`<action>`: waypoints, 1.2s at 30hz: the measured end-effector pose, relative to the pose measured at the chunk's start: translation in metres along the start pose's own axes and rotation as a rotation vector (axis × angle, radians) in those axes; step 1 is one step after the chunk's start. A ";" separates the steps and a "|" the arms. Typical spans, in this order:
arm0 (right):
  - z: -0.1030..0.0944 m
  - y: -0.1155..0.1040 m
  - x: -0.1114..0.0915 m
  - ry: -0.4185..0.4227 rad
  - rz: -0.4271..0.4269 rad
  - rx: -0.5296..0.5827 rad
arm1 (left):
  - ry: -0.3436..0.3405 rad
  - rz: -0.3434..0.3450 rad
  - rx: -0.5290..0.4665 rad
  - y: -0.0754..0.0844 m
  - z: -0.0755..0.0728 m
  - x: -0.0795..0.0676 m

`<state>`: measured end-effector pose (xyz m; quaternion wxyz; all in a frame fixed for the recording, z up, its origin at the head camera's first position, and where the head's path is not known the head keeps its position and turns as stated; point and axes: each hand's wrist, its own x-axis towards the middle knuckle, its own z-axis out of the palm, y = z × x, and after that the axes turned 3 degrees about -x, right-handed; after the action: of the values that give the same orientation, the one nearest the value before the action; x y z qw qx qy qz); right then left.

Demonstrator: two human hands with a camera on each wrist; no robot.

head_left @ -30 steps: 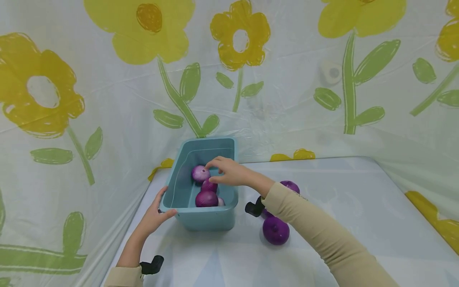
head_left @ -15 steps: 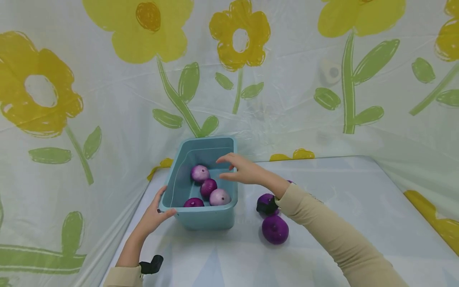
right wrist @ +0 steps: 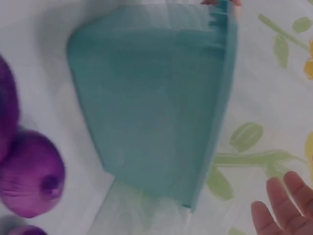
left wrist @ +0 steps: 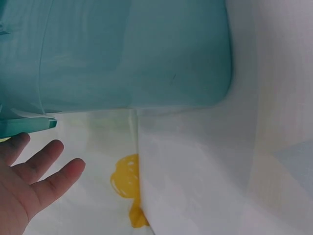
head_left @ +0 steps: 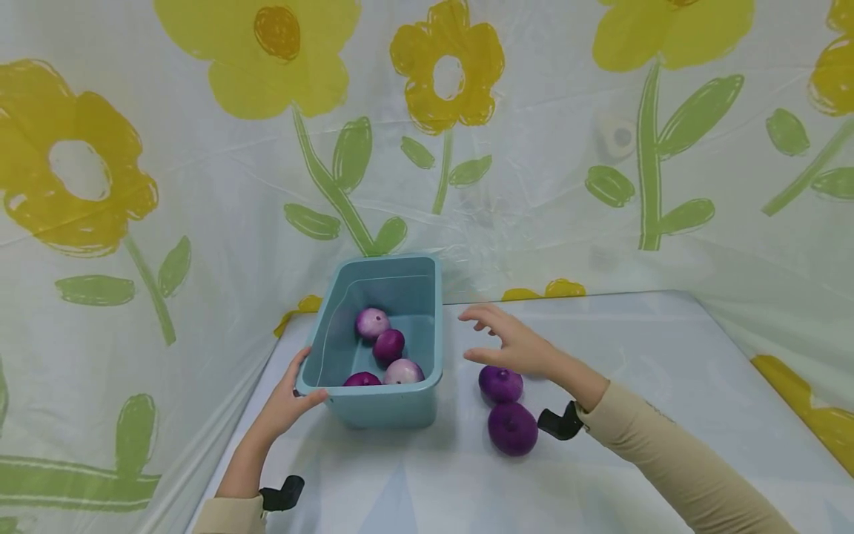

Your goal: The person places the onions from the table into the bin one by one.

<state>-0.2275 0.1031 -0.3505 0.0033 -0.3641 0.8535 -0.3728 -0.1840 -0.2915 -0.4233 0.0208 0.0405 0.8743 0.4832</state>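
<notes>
A teal plastic bin (head_left: 383, 408) stands on the table with several purple onions inside, some dark like the middle onion (head_left: 388, 347), some pale like the front onion (head_left: 404, 371). My left hand (head_left: 285, 404) rests at its near left corner, thumb along the front rim. Its fingers (left wrist: 58, 183) look straight and spread in the left wrist view. My right hand (head_left: 510, 341) hovers right of the bin, fingers bent loosely, holding nothing. Below it lie two onions, a nearer onion (head_left: 512, 429) and one behind it (head_left: 500, 384); part of another onion (right wrist: 27, 230) shows in the right wrist view.
A pale cloth covers the table (head_left: 634, 415). Behind it hangs a white curtain (head_left: 534, 185) printed with yellow flowers, close to the bin's far end. Black wrist mounts (head_left: 562, 423) sit on both wrists.
My right hand has let go of a dark onion in the bin and moved out to the right, over the table onions. The onions in the bin have rolled and settled. The left hand stays put.
</notes>
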 end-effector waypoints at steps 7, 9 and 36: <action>0.018 0.021 -0.036 0.076 -0.052 -0.060 | -0.001 0.001 0.001 -0.001 -0.001 0.000; 0.024 0.027 -0.046 0.098 -0.055 -0.071 | 0.002 0.001 -0.002 -0.001 -0.001 0.000; 0.081 0.092 -0.107 -0.146 -0.079 -0.214 | -0.006 -0.005 -0.011 0.002 -0.001 -0.001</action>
<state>-0.1835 0.1606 -0.4961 0.0120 -0.4218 0.8709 -0.2519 -0.1826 -0.2913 -0.4213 0.0247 0.0397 0.8717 0.4877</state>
